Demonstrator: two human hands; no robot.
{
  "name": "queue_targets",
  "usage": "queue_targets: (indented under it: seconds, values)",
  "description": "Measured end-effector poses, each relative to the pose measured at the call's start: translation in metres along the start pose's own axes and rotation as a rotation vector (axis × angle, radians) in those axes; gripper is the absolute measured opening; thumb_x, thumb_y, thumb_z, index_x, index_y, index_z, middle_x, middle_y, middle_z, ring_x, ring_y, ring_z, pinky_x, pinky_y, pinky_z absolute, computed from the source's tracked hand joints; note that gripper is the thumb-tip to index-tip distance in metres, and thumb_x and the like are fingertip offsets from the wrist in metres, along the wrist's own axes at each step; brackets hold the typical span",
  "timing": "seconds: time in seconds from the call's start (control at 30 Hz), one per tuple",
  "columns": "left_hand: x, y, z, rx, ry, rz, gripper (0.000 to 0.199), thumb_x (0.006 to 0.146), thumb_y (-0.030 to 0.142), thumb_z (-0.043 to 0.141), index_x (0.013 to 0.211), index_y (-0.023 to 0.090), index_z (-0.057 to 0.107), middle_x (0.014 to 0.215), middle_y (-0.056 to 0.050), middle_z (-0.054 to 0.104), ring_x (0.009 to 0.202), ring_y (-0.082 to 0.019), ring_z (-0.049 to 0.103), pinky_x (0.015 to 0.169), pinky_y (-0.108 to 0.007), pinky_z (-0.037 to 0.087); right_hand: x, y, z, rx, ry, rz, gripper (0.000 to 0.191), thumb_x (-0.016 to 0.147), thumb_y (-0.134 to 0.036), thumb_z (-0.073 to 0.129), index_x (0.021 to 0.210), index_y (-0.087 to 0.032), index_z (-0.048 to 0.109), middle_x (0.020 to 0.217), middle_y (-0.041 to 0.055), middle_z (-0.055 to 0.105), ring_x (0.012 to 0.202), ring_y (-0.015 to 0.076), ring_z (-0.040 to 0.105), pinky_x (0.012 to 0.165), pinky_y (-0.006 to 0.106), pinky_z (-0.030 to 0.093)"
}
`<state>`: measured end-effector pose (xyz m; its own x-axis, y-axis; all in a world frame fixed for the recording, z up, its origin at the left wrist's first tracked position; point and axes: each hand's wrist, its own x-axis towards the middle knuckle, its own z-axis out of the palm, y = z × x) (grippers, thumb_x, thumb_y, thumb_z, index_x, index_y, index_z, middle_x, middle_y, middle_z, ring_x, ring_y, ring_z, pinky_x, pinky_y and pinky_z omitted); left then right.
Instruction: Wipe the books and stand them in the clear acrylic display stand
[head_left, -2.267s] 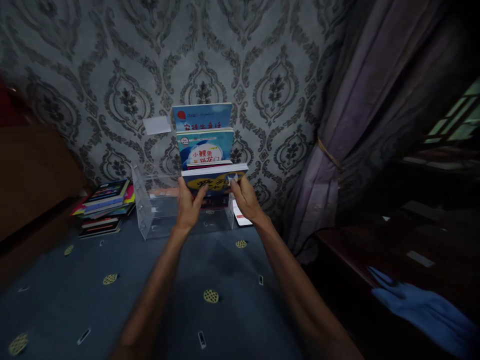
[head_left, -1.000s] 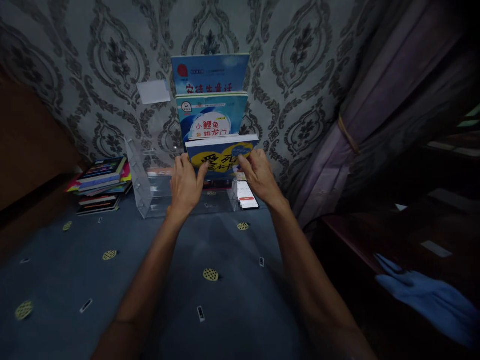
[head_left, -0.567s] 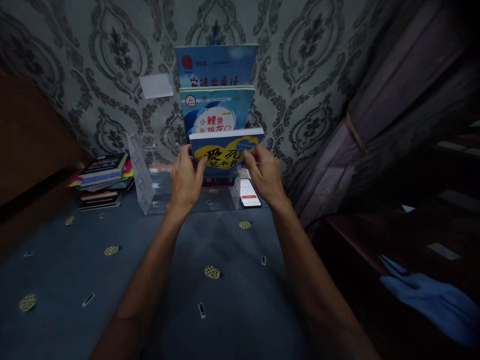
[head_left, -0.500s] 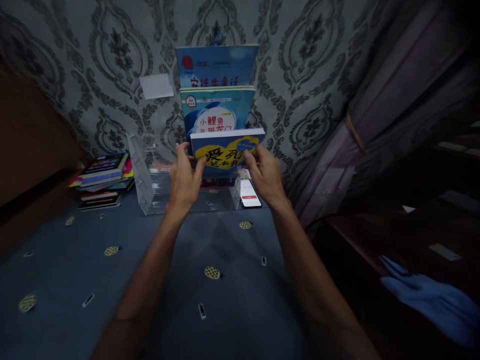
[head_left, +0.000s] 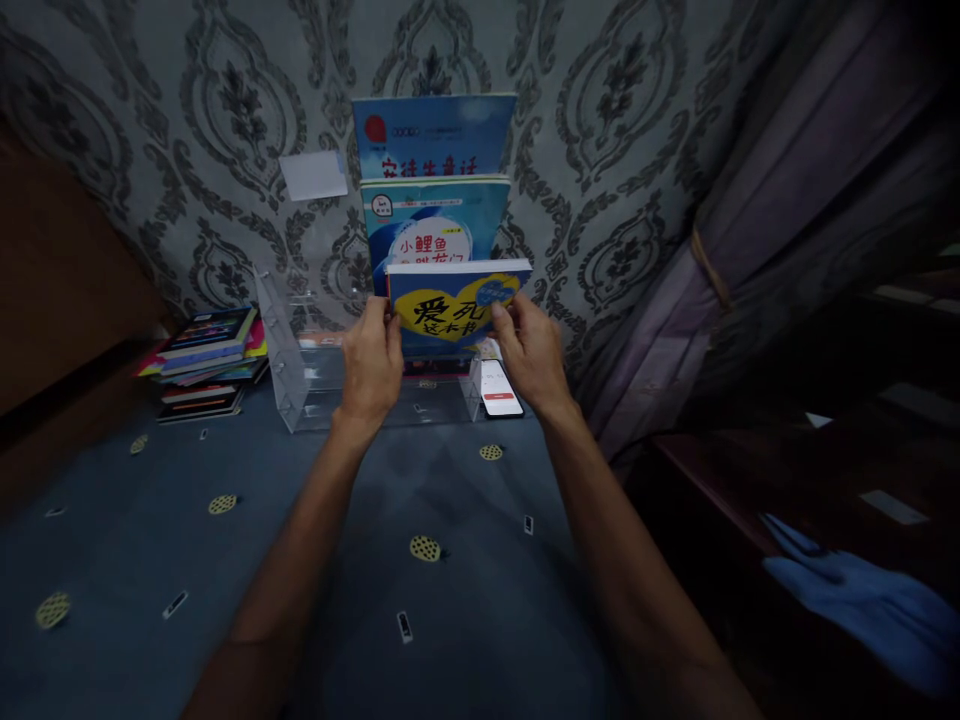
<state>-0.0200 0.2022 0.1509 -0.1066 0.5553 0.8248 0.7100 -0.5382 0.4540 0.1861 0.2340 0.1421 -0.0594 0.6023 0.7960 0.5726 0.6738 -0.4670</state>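
A blue book with a yellow heart-like shape on its cover is held upright between my two hands. My left hand closes on its left edge, fingers curled. On the other side, my right hand pinches its right edge, thumb on the front cover. Below and behind it is a clear acrylic rack with stepped tiers. Two taller books stand behind: a teal-blue one with a white oval title, and a blue one at the back. The held book's lower edge is hard to make out against the rack.
A stack of books lies left of the rack. A lit phone leans by the rack's right end. The blue patterned cloth covers the table. A tied curtain hangs at right, and a blue cloth item lies lower right.
My left thumb has shifted off the front cover to the book's left edge. The book has moved very slightly right. My right hand keeps its hold.
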Motion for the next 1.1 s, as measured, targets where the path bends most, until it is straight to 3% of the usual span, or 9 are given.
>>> queue_targets:
  seconds: [0.2,0.57,0.73,0.93,1.1]
  values:
    - [0.003,-0.001,-0.004,0.098,-0.014,0.009,0.014,0.099,0.023,0.046,0.097,0.021,0.06,0.097,-0.006,0.066,0.093,-0.022,0.065,0.086,-0.037,0.054,0.001,-0.004,0.001,-0.013,0.03,0.021,0.044,0.102,-0.061,0.035,0.095,-0.027,0.061,0.088,0.0067,0.068,0.089,0.0266,0.064,0.08,0.044,0.053]
    - [0.012,-0.002,-0.004,0.105,-0.042,-0.023,0.018,0.097,0.021,0.05,0.103,0.021,0.067,0.095,-0.006,0.072,0.091,-0.022,0.068,0.086,-0.036,0.052,0.001,-0.001,0.001,-0.048,0.045,0.004,0.042,0.103,-0.058,0.033,0.092,-0.025,0.058,0.09,0.0076,0.066,0.093,0.0275,0.063,0.084,0.046,0.052]
    - [0.014,-0.001,-0.003,0.089,-0.06,-0.05,0.017,0.098,0.023,0.051,0.098,0.02,0.068,0.094,-0.006,0.073,0.094,-0.023,0.07,0.086,-0.035,0.052,0.002,0.0,0.004,-0.051,0.047,-0.008,0.04,0.104,-0.054,0.033,0.103,-0.025,0.061,0.1,0.0093,0.069,0.1,0.0284,0.064,0.09,0.05,0.053]
    - [0.014,-0.008,-0.002,0.017,-0.027,-0.09,0.022,0.095,0.025,0.053,0.11,0.021,0.069,0.087,-0.004,0.074,0.082,-0.021,0.072,0.078,-0.034,0.057,0.001,-0.002,0.006,-0.007,0.041,0.016,0.039,0.102,-0.046,0.039,0.129,-0.024,0.057,0.12,0.0122,0.07,0.109,0.0305,0.066,0.094,0.052,0.054]
    - [0.015,-0.016,0.001,-0.056,-0.026,-0.103,0.02,0.094,0.023,0.053,0.106,0.02,0.069,0.089,-0.005,0.075,0.086,-0.021,0.073,0.076,-0.034,0.06,0.001,0.001,0.006,0.027,0.033,0.016,0.041,0.1,-0.044,0.043,0.132,-0.024,0.057,0.124,0.0126,0.071,0.111,0.0309,0.067,0.096,0.051,0.054]
